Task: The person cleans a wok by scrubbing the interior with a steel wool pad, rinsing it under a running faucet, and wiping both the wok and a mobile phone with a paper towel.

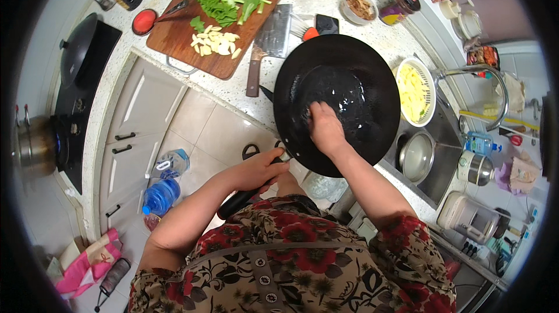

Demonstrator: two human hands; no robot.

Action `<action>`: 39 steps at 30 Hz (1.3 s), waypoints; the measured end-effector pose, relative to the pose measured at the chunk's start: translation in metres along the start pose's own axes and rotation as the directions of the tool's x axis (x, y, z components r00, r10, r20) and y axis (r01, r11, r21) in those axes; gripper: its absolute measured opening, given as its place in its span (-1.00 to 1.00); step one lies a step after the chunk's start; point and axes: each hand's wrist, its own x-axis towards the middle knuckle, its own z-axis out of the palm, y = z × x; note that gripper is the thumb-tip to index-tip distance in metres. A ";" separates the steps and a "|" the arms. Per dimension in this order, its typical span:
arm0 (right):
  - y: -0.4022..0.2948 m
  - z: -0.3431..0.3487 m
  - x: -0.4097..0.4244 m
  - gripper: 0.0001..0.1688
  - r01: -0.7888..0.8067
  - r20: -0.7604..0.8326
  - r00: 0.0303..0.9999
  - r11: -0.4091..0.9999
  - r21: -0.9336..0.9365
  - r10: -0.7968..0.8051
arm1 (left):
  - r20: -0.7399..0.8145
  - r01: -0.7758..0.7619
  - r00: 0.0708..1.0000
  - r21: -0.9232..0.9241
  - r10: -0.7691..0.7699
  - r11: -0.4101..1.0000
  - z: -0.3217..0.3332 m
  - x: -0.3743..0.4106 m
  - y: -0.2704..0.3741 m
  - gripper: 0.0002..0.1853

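A black wok (371,77) is in front of me, over the counter's edge, its inner surface wet and shiny. My left hand (262,168) is closed around the wok's long dark handle (238,203), near the metal joint. Inside the wok, my right hand (326,127) reaches down with its fingers bent against the left part of the inner surface. Whether anything is under those fingers is hidden. Just left of the wok lies a cleaver (254,73) with a brown handle, its blade beside a wooden cutting board (174,38).
On the board are sliced garlic (215,42) and cut greens (231,3). A white colander (430,95) of yellow slices stands by the sink (445,151), which holds a metal bowl (416,158). A phone (327,24) lies behind the wok. Plastic bottles (161,195) stand on the floor.
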 end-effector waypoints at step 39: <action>0.040 -0.023 0.088 -0.82 -0.030 -0.385 0.923 0.997 -0.078 -0.002 | -0.077 -0.029 0.997 -0.007 0.028 1.000 0.018 0.004 -0.008 -0.78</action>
